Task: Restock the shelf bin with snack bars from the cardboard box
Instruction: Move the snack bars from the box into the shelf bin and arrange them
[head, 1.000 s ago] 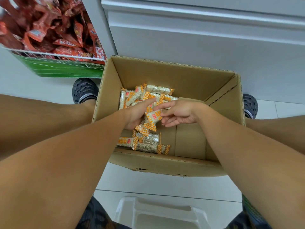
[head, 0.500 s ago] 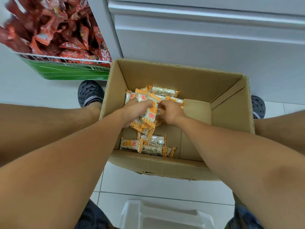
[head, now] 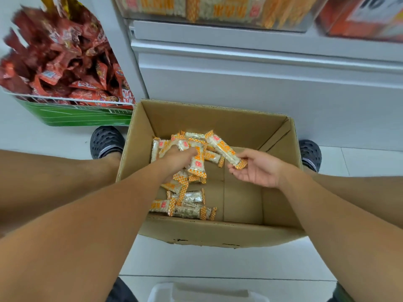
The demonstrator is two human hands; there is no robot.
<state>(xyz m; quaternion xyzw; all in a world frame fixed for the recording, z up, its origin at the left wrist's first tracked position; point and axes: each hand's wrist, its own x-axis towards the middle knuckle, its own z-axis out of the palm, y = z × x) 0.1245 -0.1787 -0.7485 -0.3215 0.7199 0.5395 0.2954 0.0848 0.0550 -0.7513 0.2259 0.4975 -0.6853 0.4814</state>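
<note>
1. Head view, hands: I see my left hand (head: 177,159) down inside the cardboard box (head: 218,233), fingers curled round a bunch of snack bars (head: 197,164), several wrappers sticking out below the fist. My right hand (head: 256,168) sits palm-up beside it, thumb and fingers pinching one single bar (head: 224,149) by its lower end; that bar angles up and to the left.
2. Head view, box: more loose bars (head: 185,205) lie on the box floor along its left side, some near the front wall, some under my left hand. The right half of the floor shows bare cardboard.
3. Head view, surroundings: the shelf bin (head: 209,9) with matching orange-and-white bars sits at the top edge, above the box. A wire basket (head: 72,110) of red packets (head: 58,62) stands to the left. A dark shoe (head: 105,140) flanks the box on the left.
</note>
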